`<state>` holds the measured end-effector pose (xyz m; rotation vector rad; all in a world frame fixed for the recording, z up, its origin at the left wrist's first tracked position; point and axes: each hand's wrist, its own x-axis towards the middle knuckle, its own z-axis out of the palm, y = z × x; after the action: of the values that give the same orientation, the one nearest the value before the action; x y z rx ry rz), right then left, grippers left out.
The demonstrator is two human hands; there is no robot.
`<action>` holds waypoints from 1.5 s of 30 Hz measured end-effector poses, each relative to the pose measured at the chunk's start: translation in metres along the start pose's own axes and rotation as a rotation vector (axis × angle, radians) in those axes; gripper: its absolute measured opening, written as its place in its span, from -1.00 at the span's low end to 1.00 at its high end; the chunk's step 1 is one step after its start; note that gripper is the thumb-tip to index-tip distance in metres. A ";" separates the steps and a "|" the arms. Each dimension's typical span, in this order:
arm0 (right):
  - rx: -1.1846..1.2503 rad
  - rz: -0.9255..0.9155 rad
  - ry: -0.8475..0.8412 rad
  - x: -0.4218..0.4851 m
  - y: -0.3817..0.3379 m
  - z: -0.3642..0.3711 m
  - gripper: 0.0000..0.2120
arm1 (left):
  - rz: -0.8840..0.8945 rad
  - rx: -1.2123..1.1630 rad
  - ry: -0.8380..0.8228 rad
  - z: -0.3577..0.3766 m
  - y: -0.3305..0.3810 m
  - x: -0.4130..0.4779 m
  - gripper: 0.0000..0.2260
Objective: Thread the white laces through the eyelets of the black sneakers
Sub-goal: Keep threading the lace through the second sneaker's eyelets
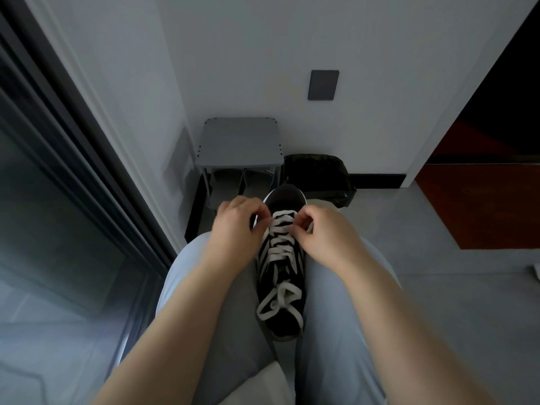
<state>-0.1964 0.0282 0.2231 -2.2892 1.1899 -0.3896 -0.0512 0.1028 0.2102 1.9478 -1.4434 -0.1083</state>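
A black sneaker [285,200] with white side stripes lies between my thighs, toe pointing away from me. Its white lace [282,252] crosses the eyelets in several rows, and loose loops of it lie over the shoe's opening near the heel. My left hand [236,229] is at the shoe's left side near the toe, fingers curled and pinching the lace. My right hand [324,232] is at the right side, pinching the lace at the same far rows. The eyelets under my fingers are hidden.
A grey shoe rack [239,144] with grey slippers [242,179] under its top stands against the wall ahead. A black bag [318,173] sits to its right. A dark glass door frame [87,159] runs along the left. Grey floor and a red-brown floor area [482,206] lie right.
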 end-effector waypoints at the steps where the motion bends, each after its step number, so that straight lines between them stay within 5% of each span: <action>1: -0.010 0.004 0.002 0.000 -0.001 0.001 -0.91 | 0.035 0.014 -0.032 0.005 0.002 0.000 -0.95; 11: 0.082 0.014 0.042 0.003 0.005 -0.003 -0.87 | -0.062 0.038 0.037 0.008 0.003 -0.005 -0.94; 22: 0.111 0.072 0.111 0.011 0.002 -0.002 -0.75 | -0.070 -0.126 -0.113 0.004 0.003 0.004 -0.96; 27: -0.018 0.094 -0.049 0.022 -0.003 0.000 -0.80 | -0.108 -0.095 -0.150 0.012 0.009 0.014 -0.93; 34: 0.483 0.147 -0.026 0.023 -0.002 -0.005 -0.80 | -0.025 -0.080 -0.089 0.011 0.005 0.003 -0.88; 45: 0.131 0.121 0.001 0.018 0.002 -0.002 -0.93 | -0.103 -0.070 -0.176 0.008 0.008 0.000 -0.97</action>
<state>-0.1888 0.0117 0.2239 -2.0949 1.2576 -0.4109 -0.0607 0.0979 0.2088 1.9956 -1.4286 -0.3807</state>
